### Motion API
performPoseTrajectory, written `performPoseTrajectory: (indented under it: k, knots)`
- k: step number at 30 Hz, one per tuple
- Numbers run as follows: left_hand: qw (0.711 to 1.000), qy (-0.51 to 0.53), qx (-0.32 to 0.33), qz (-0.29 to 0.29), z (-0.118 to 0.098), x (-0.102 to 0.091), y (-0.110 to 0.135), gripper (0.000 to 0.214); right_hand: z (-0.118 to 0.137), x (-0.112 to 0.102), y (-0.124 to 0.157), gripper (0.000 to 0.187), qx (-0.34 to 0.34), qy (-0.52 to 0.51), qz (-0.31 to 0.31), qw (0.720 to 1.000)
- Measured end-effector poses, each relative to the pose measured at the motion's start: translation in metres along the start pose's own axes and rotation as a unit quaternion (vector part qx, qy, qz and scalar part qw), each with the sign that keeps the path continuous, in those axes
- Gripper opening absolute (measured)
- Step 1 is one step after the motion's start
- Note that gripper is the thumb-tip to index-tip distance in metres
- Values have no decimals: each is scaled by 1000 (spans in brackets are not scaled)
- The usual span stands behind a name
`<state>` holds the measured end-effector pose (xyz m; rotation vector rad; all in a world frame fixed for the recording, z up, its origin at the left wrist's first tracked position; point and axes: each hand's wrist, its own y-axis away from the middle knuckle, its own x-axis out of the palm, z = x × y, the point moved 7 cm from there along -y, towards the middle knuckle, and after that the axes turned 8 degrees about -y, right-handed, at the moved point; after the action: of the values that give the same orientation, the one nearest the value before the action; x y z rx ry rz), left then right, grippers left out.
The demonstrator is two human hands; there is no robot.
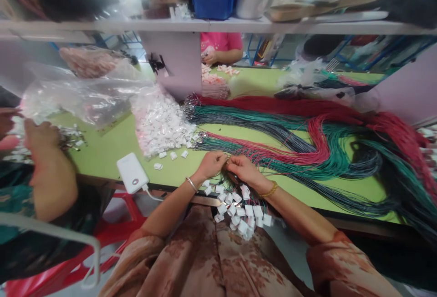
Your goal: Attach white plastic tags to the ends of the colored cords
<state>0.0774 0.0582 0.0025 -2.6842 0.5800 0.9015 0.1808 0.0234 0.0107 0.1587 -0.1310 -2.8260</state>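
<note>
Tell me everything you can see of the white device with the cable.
The white device is a flat, rounded-cornered slab, apparently smooth plastic, with a small round, darker mark near its lower end. It lies face up and slightly askew on the green tabletop, its near end reaching the front edge. A white cable joins that end and runs off towards the person's left forearm. No hand touches it; whether it is switched on cannot be told.

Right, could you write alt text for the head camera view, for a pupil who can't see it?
A person's left hand and right hand nearly meet at the edge of a yellow-green table, above a cluster of small white plastic connectors. Beyond lie long bundles of thin red, green and grey wires; to the left, a clear plastic bag of white pieces.
</note>
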Motion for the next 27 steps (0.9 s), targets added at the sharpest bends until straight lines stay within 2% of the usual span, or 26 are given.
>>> performPoseTrajectory:
  k: [2,3,4,5,6,7,8,9,10,11,12,14,15,16,18,20,21,23,25,26,27]
  knots:
    - [999,-41,-7,-4,2,-1,-2,37,6,13,18,31,9,-1,31,999]
    - [997,-71,-20,-17,6,-4,-4,37,12,25,31,31,11,-2,72,997]
    - [993,-105,-36,-36,10,-9,-7,36,21,42,46,30,1,-3,149,989]
    - [987,-138,-55,-56,15,-15,-9,37,33,59,63,28,-21,0,241,970]
    - [982,-166,-65,-68,18,-19,-11,37,48,71,78,26,-59,13,306,950]
    - [977,-188,-65,-72,19,-20,-12,36,62,77,88,25,-97,29,347,932]
    - [975,-206,-54,-64,17,-19,-12,35,75,75,89,25,-126,43,350,927]
    - [972,-225,-44,-48,14,-16,-10,35,85,63,79,28,-139,70,303,940]
    - [968,-247,-35,-30,9,-12,-6,34,92,42,61,31,-146,122,215,958]
    - [962,-270,-31,-9,3,-7,-1,34,98,16,41,33,-156,189,111,963]
    - [954,-296,-34,6,-3,-3,6,35,100,-12,20,36,-163,255,12,953]
    - [935,-350,-49,36,-15,4,20,39,93,-65,-19,42,-148,379,-150,901]
    - [925,-372,-51,50,-22,7,26,41,84,-87,-36,43,-121,434,-203,869]
    - [918,-389,-39,66,-29,11,32,43,70,-103,-52,40,-82,483,-227,842]
    - [908,-409,16,89,-44,18,42,40,39,-123,-75,36,0,553,-211,806]
    - [899,-422,72,91,-54,23,49,38,19,-130,-84,35,50,581,-198,788]
    - [895,-428,90,85,-57,24,51,38,17,-128,-85,35,52,588,-204,781]
    - [891,-435,112,59,-60,26,53,47,26,-113,-81,34,11,584,-228,779]
    - [891,-431,140,20,-63,28,53,61,39,-83,-78,32,-66,556,-218,800]
    - [891,-425,159,-3,-65,28,54,65,42,-63,-78,31,-99,530,-183,822]
    - [891,-416,181,-26,-68,26,54,66,41,-41,-79,28,-122,504,-118,847]
